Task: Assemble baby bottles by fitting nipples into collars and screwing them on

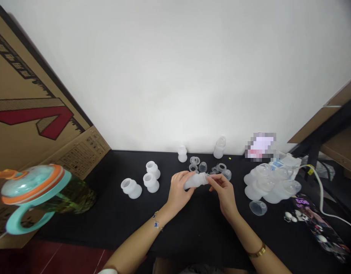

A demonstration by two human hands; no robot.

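Note:
A white bottle (196, 180) lies tilted on its side in the air over the black table, its neck toward the right. My left hand (179, 190) is wrapped round its body. At the neck, the fingers of my right hand (222, 190) are pinched together on a small clear part, too small to make out. Just beyond my hands lie clear rings (194, 160) and clear caps (203, 166). One white bottle (182, 153) and one bottle with a clear top (219, 147) stand near the wall.
Open white bottles (131, 188) stand at the left. A large teal-lidded jug (75, 196) is at far left beside cardboard (78, 152). At right are several capped bottles (269, 182), a clear cap (258, 207), a phone (320, 226), a white cable (321, 190) and a blurred screen (260, 146).

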